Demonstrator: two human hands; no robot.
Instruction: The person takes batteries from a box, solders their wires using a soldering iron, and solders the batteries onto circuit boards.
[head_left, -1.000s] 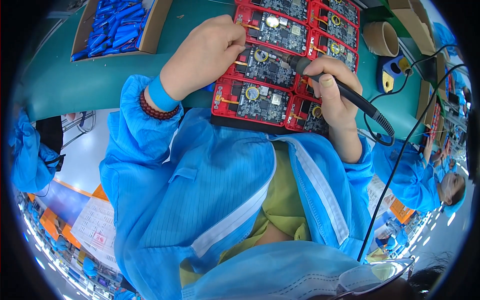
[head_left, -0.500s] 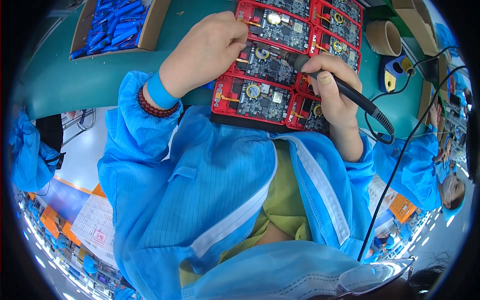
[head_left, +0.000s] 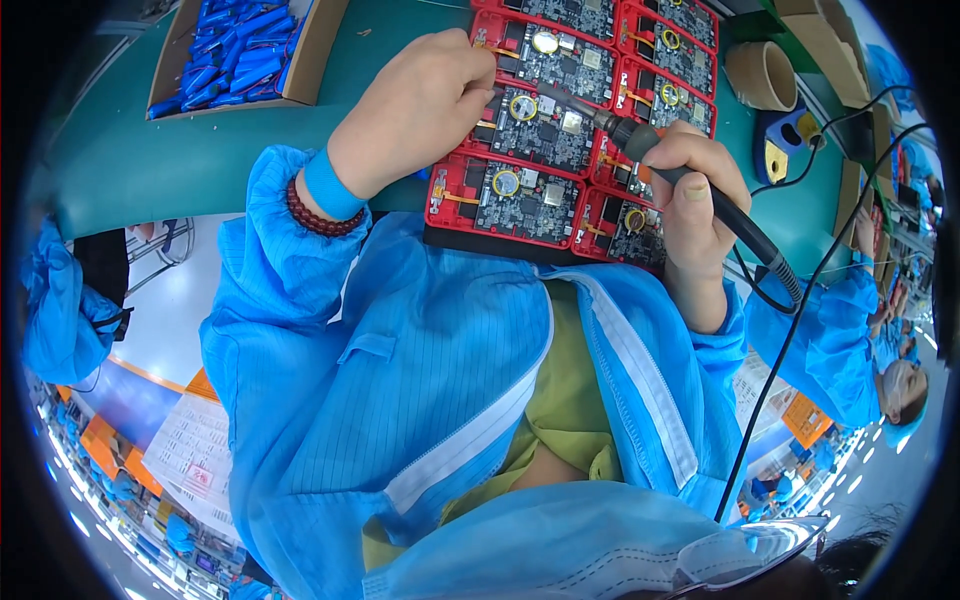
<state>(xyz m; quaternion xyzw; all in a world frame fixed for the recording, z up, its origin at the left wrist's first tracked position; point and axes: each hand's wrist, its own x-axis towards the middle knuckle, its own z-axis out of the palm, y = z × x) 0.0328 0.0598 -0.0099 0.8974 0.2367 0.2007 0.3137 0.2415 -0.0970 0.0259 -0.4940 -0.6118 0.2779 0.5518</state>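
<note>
My right hand (head_left: 700, 195) grips a soldering iron (head_left: 640, 140) with a black handle and cable. The iron's tip points left, over the border between two red cases. Each red case (head_left: 447, 192) holds a dark circuit board (head_left: 525, 212) with a round yellow-ringed coin cell (head_left: 506, 183); several stand side by side in rows. My left hand (head_left: 415, 110) has its fingers pinched at the left end of the second case from the front, covering part of it. Whatever lies between those fingertips is hidden.
A cardboard box (head_left: 312, 60) of blue cylindrical batteries (head_left: 235, 55) stands at the far left on the green table (head_left: 110, 170). To the right are a brown cardboard ring (head_left: 765, 75) and a blue soldering-iron stand (head_left: 778, 150). The iron's black cable loops at the right. Co-workers sit at both sides.
My right hand has drawn the soldering iron to the right, uncovering more of the second case's board and its coin cell. My left hand stays almost in place, still pinched.
</note>
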